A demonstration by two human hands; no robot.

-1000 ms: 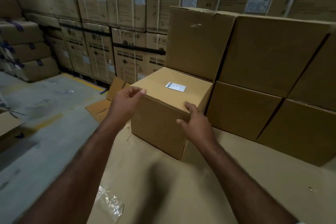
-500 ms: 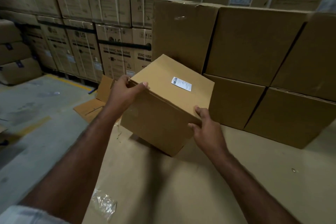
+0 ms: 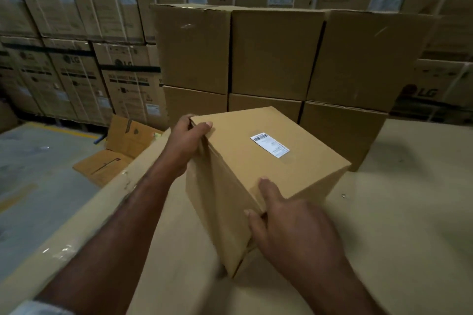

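A plain brown cardboard box point(image 3: 256, 176) with a white barcode label point(image 3: 270, 144) on its top hangs tilted above a wide cardboard surface point(image 3: 399, 225), one corner pointing toward me. My left hand point(image 3: 188, 142) grips its far left top corner, thumb over the top edge. My right hand point(image 3: 289, 227) grips the near right edge, thumb on the top face and fingers under the side.
Two rows of plain brown boxes point(image 3: 276, 51) stand stacked just behind. Tall printed appliance cartons point(image 3: 128, 84) line the back wall. A flattened carton point(image 3: 117, 153) lies on the grey floor point(image 3: 38, 186) at left, beyond the surface's left edge.
The box has been lifted off the surface, drawn toward me and turned, away from the stacked boxes. Both hands kept their grip and came nearer.
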